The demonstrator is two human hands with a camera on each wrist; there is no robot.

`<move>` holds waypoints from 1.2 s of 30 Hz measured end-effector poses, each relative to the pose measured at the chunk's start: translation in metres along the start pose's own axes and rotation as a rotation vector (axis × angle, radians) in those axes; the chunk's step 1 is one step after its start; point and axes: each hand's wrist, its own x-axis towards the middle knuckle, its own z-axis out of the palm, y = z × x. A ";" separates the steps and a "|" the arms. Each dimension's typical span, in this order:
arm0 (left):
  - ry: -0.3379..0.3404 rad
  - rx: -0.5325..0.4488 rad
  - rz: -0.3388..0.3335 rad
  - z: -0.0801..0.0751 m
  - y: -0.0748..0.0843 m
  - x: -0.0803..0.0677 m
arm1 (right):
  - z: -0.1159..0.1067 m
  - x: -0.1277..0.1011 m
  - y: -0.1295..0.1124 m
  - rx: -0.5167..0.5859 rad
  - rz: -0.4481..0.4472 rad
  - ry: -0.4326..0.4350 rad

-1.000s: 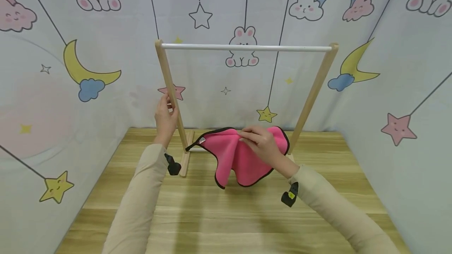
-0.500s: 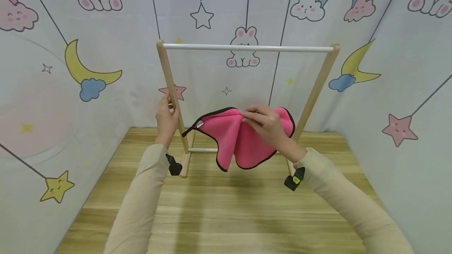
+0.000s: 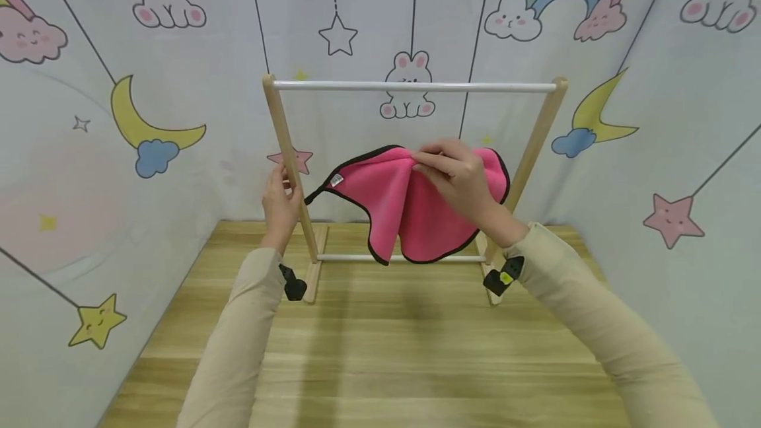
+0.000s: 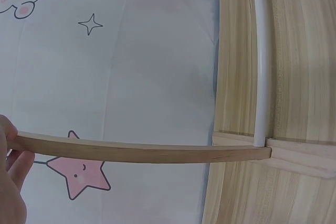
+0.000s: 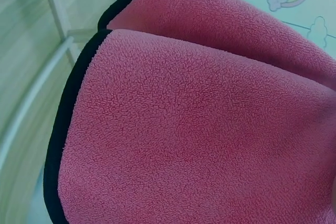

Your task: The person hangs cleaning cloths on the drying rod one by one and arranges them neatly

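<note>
While your right hand [image 3: 460, 177] pinches the pink cloth [image 3: 410, 207] at a bunched fold, in the air below the white bar [image 3: 413, 86] and between the two posts, keep that pinch firm and carry the fold level so the loose corners hang free of the lower rail [image 3: 351, 258]. Your left hand [image 3: 279, 200] curls round the left post [image 3: 289, 164]; a firm hold there should stop the rack tipping. There is open room above the bar and on the wooden floor [image 3: 380, 349], but the right post [image 3: 535, 144] stands just beside the cloth's black-trimmed edge, so mind a snag.

Light wooden tabletop [image 3: 380, 349] carries wooden rack [image 3: 285, 144] (two flat feet, white lower rail).
</note>
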 end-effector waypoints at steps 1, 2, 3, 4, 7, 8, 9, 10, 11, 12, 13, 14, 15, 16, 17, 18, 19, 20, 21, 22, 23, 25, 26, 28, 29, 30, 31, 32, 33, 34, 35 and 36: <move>0.000 0.001 0.002 0.000 0.000 -0.001 | -0.001 0.003 0.000 0.000 -0.001 0.005; 0.000 0.002 0.004 -0.001 -0.001 -0.001 | -0.001 0.006 0.000 -0.002 -0.002 0.008; 0.001 0.004 0.006 -0.001 -0.001 -0.001 | -0.002 0.009 0.001 -0.003 -0.003 0.011; 0.002 0.007 0.010 -0.001 -0.002 -0.002 | -0.003 0.012 0.001 -0.005 -0.003 0.014; 0.004 0.009 0.011 0.000 -0.003 -0.002 | -0.006 0.021 0.002 -0.012 -0.006 0.028; 0.005 0.008 0.008 0.000 -0.003 -0.002 | -0.007 0.023 0.003 -0.011 -0.007 0.033; 0.005 0.009 0.005 0.000 -0.003 -0.002 | -0.007 0.026 0.004 -0.012 -0.010 0.039; 0.004 0.009 0.003 0.000 -0.004 -0.002 | -0.008 0.028 0.004 -0.013 -0.012 0.046; 0.003 0.010 0.000 0.000 -0.004 -0.002 | -0.009 0.031 0.005 -0.016 -0.014 0.051; 0.003 0.009 0.000 0.000 -0.004 -0.002 | -0.011 0.033 0.006 -0.016 -0.014 0.056; 0.003 0.008 0.000 0.000 -0.004 -0.002 | -0.012 0.036 0.007 -0.019 -0.014 0.057; 0.004 0.007 0.001 0.000 -0.004 -0.002 | -0.013 0.038 0.007 -0.027 -0.014 0.057; 0.004 0.006 0.005 0.001 -0.004 -0.002 | -0.014 0.041 0.008 -0.034 -0.012 0.057; 0.006 0.004 0.006 0.000 -0.004 -0.002 | -0.016 0.044 0.008 -0.042 -0.010 0.057; 0.008 0.004 0.008 0.000 -0.003 -0.003 | -0.017 0.047 0.009 -0.052 -0.008 0.057; 0.008 0.002 0.010 0.000 -0.003 -0.003 | -0.018 0.051 0.010 -0.060 -0.005 0.061; 0.010 0.001 0.010 0.000 -0.003 -0.003 | -0.018 0.054 0.011 -0.072 -0.005 0.064; 0.012 0.000 0.010 0.000 -0.003 -0.003 | -0.019 0.058 0.012 -0.080 -0.007 0.073; 0.013 -0.001 0.011 0.000 -0.004 -0.003 | -0.019 0.062 0.014 -0.086 -0.012 0.081; 0.013 -0.001 0.010 0.000 -0.004 -0.003 | -0.020 0.066 0.016 -0.092 -0.017 0.089; 0.012 -0.001 0.007 -0.001 -0.004 -0.003 | -0.020 0.070 0.018 -0.101 -0.025 0.099; 0.009 -0.002 0.002 -0.001 -0.004 -0.002 | -0.021 0.078 0.022 -0.120 -0.038 0.117; 0.007 -0.002 -0.001 -0.001 -0.004 -0.002 | -0.022 0.082 0.024 -0.131 -0.042 0.126; 0.001 0.001 -0.009 -0.001 -0.004 -0.002 | -0.023 0.089 0.028 -0.155 -0.034 0.135; -0.002 0.001 -0.012 -0.001 -0.003 -0.002 | -0.023 0.091 0.030 -0.165 -0.024 0.140; -0.004 0.001 -0.012 -0.001 -0.003 -0.001 | -0.024 0.093 0.032 -0.172 -0.005 0.141; -0.005 0.002 -0.014 -0.001 -0.003 -0.001 | -0.024 0.095 0.034 -0.178 0.015 0.139; -0.006 0.003 -0.014 -0.001 -0.003 -0.001 | -0.024 0.097 0.036 -0.188 0.034 0.132; -0.008 0.004 -0.015 -0.001 -0.003 -0.001 | -0.024 0.098 0.038 -0.196 0.053 0.121; -0.010 0.005 -0.016 0.000 -0.002 -0.001 | -0.025 0.099 0.041 -0.207 0.073 0.109; -0.012 0.002 -0.018 0.000 -0.002 0.000 | -0.025 0.100 0.044 -0.217 0.094 0.095; -0.014 0.001 -0.020 0.000 -0.002 0.000 | -0.025 0.101 0.047 -0.225 0.116 0.076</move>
